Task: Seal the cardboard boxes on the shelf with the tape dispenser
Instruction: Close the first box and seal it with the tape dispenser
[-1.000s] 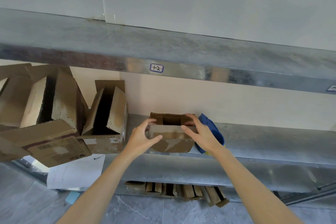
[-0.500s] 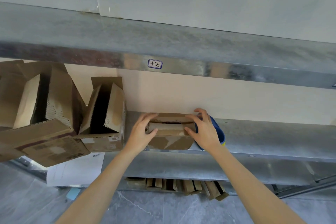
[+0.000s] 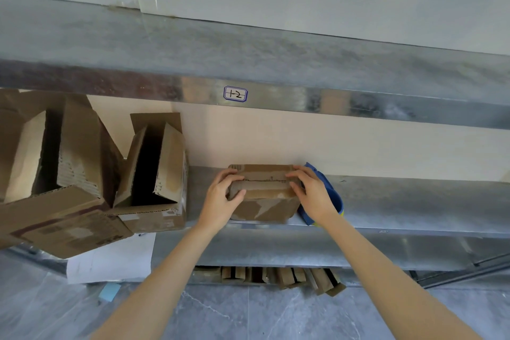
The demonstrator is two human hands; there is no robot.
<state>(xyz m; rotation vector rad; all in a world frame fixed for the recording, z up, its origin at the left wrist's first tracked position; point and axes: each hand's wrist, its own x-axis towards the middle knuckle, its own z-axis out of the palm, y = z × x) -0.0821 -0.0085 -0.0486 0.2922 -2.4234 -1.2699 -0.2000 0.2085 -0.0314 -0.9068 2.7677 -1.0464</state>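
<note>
Clasping the box, left hand and right hand grip its ends; long axis left-right; dispenser just right.

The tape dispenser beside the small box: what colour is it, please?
Blue tape dispenser, a yellow trace below; head view.

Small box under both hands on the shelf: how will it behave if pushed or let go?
Probably soft-walled and crushable: the small cardboard box looks worn and dented. Flaps may spring up if released: their seam is untaped, with left hand and right hand holding them down. Likely slides easily on the smooth metal shelf.
</note>
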